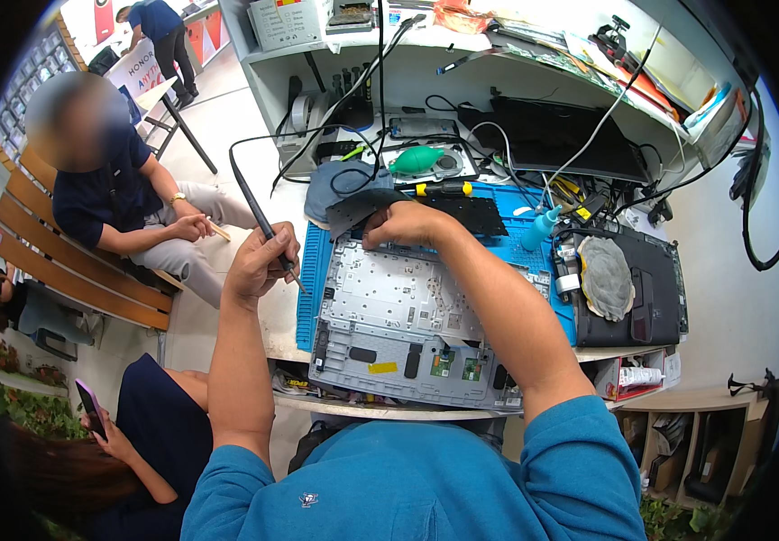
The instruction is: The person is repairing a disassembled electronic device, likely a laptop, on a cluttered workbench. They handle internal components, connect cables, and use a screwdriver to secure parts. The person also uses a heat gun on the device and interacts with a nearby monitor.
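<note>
My left hand (261, 261) is closed around a slim black soldering iron (257, 209) with a cord at its upper end. Its tip points down beside the left edge of a silver laptop top case (389, 288), which lies inner side up. My right hand (400, 225) pinches a thin black perforated sheet (466, 215) at the case's far edge. The sheet's left part curls up, while the rest stretches right over the mat. My fingertips hide the spot where sheet and case meet. A blue work mat (311, 316) lies under the case.
Behind the mat are a green air blower (416, 160), a yellow-black screwdriver (444, 189) and a dark screen (561, 144). To the right stand a teal bottle (541, 227) and a black laptop (633, 311) with a grey cloth pad (606, 278). Cables hang overhead. A seated person (105, 198) is at left.
</note>
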Available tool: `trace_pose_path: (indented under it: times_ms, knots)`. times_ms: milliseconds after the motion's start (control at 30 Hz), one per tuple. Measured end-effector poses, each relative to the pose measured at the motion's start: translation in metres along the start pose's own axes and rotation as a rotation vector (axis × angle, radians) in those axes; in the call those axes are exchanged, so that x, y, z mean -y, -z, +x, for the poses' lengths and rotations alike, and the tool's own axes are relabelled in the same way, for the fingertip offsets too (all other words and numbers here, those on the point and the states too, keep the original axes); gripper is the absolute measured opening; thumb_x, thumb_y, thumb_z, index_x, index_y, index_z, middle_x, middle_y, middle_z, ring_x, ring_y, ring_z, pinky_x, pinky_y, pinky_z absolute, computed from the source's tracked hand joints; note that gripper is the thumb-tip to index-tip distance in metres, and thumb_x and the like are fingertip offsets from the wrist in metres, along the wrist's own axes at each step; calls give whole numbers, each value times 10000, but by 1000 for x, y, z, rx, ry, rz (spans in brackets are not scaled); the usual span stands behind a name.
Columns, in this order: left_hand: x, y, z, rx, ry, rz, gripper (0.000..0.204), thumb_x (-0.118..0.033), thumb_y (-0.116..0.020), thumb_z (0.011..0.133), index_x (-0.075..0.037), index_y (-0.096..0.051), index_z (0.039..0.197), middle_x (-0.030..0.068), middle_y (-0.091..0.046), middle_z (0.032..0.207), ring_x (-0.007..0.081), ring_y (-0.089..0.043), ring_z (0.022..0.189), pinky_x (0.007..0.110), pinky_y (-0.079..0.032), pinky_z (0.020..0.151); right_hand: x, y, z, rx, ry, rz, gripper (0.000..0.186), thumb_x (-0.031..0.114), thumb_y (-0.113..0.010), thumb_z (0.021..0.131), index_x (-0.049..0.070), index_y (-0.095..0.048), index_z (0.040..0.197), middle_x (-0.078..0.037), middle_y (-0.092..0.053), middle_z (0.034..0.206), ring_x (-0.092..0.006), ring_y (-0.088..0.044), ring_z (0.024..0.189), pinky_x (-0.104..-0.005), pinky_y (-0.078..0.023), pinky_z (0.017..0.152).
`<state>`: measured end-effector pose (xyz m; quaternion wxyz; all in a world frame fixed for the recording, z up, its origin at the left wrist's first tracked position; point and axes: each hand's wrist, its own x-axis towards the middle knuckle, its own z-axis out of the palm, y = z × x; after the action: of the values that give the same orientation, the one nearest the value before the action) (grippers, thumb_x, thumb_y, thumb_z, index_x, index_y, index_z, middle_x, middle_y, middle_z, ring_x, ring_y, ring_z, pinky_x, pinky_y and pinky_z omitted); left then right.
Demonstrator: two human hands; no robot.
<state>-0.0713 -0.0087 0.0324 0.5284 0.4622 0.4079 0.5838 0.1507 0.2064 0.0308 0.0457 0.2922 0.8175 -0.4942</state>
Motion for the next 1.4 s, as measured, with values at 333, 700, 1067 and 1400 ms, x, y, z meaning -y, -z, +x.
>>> trace_pose_path:
  times_ms: [333,700,1067,1400]
  knots:
    - [0,2,-1,4,-14,-17,377,-361,-542,1111,-90,-531,849,-10,-454,627,101,-441,510,272,-455,553,5,6,-3,104,38,-59,423,359,-821,813,109,-817,1155,-99,-787,1122,-227,-692,1080,-343,-484,996]
    - [-1,2,-2,14,-26,-22,397,-367,-554,1109,-76,-539,840,-31,-400,616,89,-402,509,270,-458,555,36,8,-2,162,1,-265,668,363,-822,703,88,-757,1309,-160,-757,1247,-286,-694,1161,-335,-487,1033]
    - [-2,3,-4,-14,-21,-23,394,-363,-569,1104,-72,-542,840,-9,-455,645,108,-469,535,275,-477,563,46,3,-8,133,-65,-169,569,318,-825,694,60,-799,1200,-172,-763,1196,-292,-695,1132,-359,-517,985]
    - [-1,3,-4,-19,-43,-32,396,-361,-547,1115,-71,-537,845,-13,-450,639,102,-456,533,272,-473,571,29,-6,4,94,-29,-73,575,405,-854,786,33,-791,1219,-198,-750,1250,-326,-673,1198,-383,-474,1057]
